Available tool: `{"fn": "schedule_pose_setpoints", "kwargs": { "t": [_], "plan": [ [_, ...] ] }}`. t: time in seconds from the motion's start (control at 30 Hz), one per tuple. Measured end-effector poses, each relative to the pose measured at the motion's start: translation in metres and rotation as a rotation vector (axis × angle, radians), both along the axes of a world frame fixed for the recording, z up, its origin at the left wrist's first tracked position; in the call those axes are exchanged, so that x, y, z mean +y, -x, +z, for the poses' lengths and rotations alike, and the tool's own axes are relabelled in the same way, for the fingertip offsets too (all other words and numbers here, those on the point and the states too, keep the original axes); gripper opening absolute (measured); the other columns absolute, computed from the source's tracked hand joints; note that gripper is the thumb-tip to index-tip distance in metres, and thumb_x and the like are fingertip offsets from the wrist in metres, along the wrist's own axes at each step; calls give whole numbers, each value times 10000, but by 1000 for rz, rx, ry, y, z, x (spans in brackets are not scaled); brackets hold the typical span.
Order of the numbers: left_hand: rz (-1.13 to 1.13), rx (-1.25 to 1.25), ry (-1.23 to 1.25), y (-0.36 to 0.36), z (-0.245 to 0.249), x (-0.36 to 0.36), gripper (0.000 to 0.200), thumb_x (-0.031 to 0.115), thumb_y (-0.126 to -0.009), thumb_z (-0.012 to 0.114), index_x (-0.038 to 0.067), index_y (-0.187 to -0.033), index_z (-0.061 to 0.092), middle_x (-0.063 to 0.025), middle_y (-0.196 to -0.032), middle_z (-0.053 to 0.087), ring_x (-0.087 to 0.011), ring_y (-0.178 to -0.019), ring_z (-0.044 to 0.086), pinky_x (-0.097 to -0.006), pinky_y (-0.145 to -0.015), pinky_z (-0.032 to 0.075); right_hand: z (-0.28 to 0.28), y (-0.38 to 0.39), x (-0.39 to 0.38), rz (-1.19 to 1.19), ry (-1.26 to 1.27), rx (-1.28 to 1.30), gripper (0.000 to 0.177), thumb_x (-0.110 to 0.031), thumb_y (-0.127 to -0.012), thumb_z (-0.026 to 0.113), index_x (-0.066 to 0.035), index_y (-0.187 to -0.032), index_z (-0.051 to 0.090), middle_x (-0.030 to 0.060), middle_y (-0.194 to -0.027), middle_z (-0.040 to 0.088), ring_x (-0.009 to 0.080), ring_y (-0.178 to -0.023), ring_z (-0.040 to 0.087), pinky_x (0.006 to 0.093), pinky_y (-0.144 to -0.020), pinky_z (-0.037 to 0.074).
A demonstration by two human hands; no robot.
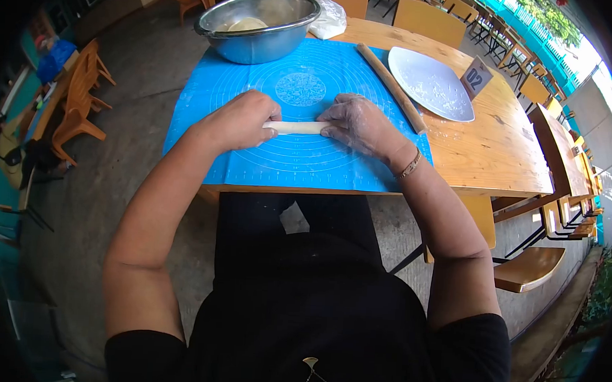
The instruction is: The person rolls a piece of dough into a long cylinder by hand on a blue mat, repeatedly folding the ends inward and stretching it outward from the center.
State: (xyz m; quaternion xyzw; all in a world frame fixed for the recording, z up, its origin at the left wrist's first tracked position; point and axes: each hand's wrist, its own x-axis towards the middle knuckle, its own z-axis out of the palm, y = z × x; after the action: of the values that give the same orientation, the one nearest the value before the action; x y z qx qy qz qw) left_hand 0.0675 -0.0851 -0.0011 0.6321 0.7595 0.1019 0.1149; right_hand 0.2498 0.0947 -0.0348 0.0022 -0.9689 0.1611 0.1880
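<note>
A short pale roll of dough (297,127) lies crosswise over the blue baking mat (252,167). My left hand (244,122) grips its left end with curled fingers. At the other end, my right hand (356,124), dusted with flour, closes its fingers and thumb on the dough. The middle of the roll shows between the two hands; its ends are hidden by my fingers. To the right of my right hand, a wooden rolling pin (392,89) rests slantwise along the mat's edge.
Behind the mat's far left part stands a metal bowl (258,43) with dough inside, beside a clear plastic bag (327,14). A white plate (429,83) with flour sits on the wooden table (491,156), next to a number card (476,78). Chairs (80,113) stand around.
</note>
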Motion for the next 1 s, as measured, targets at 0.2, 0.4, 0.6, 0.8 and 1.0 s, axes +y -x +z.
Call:
{"fn": "schedule_pose_setpoints", "kwargs": {
  "t": [0.2,0.4,0.6,0.8,1.0],
  "plan": [
    [-66,91,-207,13,-11,-28,193,14,-790,681,-33,-972,725,-218,-976,692,-356,-941,657,-441,-867,521,-4,-25,16,-128,-50,-8,259,-120,-822,765,-48,-1071,773,138,-927,673,302,-893,625,408,-838,515],
    [-27,188,-151,-1,-9,-24,175,-31,-760,641,-46,-924,700,-220,-1013,683,-391,-985,643,-454,-899,516,9,1,-17,-60,-172,91,258,-179,-825,759,-18,-1027,757,147,-953,680,308,-915,615,416,-871,503],
    [101,67,-276,-1,-16,-34,451,-35,-760,697,-52,-1194,575,-255,-1086,677,-408,-1052,651,-456,-920,521,-20,65,-61,96,-285,234,171,-150,-825,689,-45,-956,722,123,-935,678,318,-948,643,420,-897,516],
    [71,-4,-452,6,-39,-45,417,-42,-767,678,-43,-1164,551,-259,-1076,678,-420,-1028,660,-454,-895,531,-17,64,-63,60,-323,165,156,-133,-816,675,-67,-950,721,111,-958,675,304,-940,656,401,-865,541],
    [92,-62,-424,8,-37,-45,404,-73,-749,658,-48,-1140,561,-254,-1081,678,-417,-1031,665,-428,-890,538,-12,65,-62,77,-337,169,205,-124,-808,683,-60,-998,722,108,-957,670,298,-942,655,405,-856,542]
  ]
}}
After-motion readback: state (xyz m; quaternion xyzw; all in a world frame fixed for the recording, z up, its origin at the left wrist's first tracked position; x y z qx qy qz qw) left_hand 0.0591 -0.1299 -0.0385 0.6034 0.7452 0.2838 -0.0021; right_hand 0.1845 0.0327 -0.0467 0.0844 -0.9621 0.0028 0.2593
